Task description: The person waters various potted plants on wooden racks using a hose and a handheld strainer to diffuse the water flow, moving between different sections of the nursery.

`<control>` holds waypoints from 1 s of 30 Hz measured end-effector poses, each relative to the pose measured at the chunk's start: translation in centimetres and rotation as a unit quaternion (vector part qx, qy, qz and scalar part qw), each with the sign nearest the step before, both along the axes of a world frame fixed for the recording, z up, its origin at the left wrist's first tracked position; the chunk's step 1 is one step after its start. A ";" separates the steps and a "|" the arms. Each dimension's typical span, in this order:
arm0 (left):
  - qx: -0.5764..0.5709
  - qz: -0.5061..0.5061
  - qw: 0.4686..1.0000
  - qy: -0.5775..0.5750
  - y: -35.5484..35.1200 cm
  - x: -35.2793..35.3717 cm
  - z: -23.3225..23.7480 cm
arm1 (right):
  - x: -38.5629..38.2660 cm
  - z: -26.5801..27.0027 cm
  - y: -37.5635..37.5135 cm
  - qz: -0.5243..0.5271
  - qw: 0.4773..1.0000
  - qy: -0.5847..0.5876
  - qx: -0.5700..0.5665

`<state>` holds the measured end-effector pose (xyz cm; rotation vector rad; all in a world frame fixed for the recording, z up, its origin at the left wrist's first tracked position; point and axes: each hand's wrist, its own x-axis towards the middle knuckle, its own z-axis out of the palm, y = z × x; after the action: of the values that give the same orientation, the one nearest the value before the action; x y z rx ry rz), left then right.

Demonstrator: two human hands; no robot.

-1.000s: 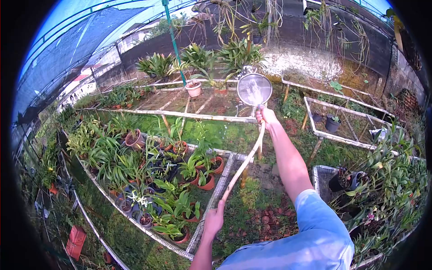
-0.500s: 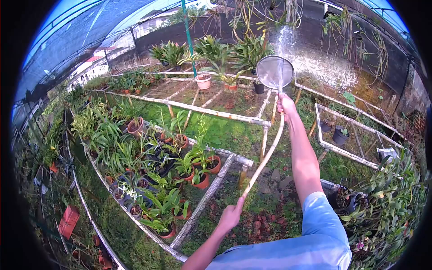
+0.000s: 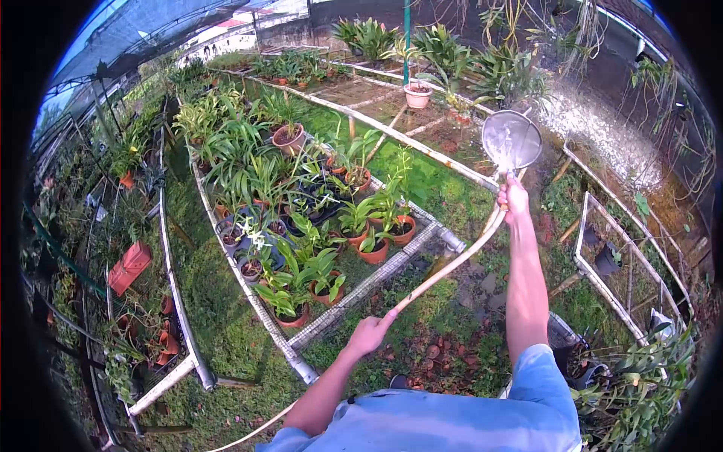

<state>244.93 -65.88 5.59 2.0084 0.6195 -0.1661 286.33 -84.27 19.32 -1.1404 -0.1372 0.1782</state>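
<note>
My right hand (image 3: 514,197), arm stretched forward, is closed around the upper end of a pale hose (image 3: 457,261). A round mesh strainer (image 3: 512,141) stands just above that fist, its handle seemingly gripped along with the hose. Water meets the mesh and sprays out beyond it. Lower down, my left hand (image 3: 369,335) is wrapped round the same hose, which runs on past my left forearm toward the ground. Left of the hose, potted plants (image 3: 324,275) in terracotta pots crowd a mesh-topped bench (image 3: 361,290).
Ahead, a pink pot (image 3: 418,95) sits by a green post (image 3: 407,45). Pipe-framed benches (image 3: 614,282) stand at right, with leafy plants (image 3: 640,403) below. A reddish planter (image 3: 129,267) is at far left. Hanging roots (image 3: 587,38) dangle near the dark back wall.
My view has turned left and down, so the benches and pots appear farther right. Both hands keep their hold on the hose. The spray over the strainer looks wider and less like a narrow jet.
</note>
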 end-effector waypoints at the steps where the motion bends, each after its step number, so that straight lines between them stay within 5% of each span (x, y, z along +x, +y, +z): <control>1: -0.003 -0.008 1.000 0.005 0.7 -1.5 -1.4 | -1.0 -1.3 0.9 -0.001 1.000 0.010 -0.012; 9: -0.048 -0.013 0.995 -0.086 5.9 -18.0 -8.1 | -15.0 -5.2 9.9 0.058 0.994 0.080 0.046; 13: -0.055 0.029 0.994 0.094 10.4 -30.9 -16.2 | -18.0 -2.4 14.4 0.083 0.991 0.091 0.046; 19: 0.070 0.145 0.931 0.326 11.7 -63.9 -30.7 | -15.0 7.6 12.9 0.104 0.992 0.058 0.040; 22: 0.031 0.305 0.888 0.343 9.1 -73.6 -28.0 | -12.4 9.1 11.7 0.089 0.994 0.059 0.037; 23: 0.099 0.321 0.881 0.334 8.7 -75.6 -29.8 | -9.2 7.9 11.2 0.089 0.996 0.030 -0.008; 24: 0.065 0.372 0.863 0.337 8.2 -73.0 -22.7 | -8.1 7.0 11.3 0.124 0.992 0.008 -0.010; 25: 0.033 0.416 0.849 0.323 7.9 -73.2 -23.1 | -7.0 6.0 11.4 0.162 0.983 0.060 0.065; 28: -0.051 0.522 0.771 0.361 7.6 -71.5 -26.6 | -2.2 3.2 12.1 0.137 0.990 -0.010 -0.029; 30: -0.068 0.514 0.794 0.318 6.7 -66.7 -24.4 | 0.7 2.3 12.8 0.149 0.988 0.043 -0.016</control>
<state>178.20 -59.18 -18.82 1.1897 1.9740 -0.2054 287.06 -71.47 21.64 -1.1376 -0.2283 0.4951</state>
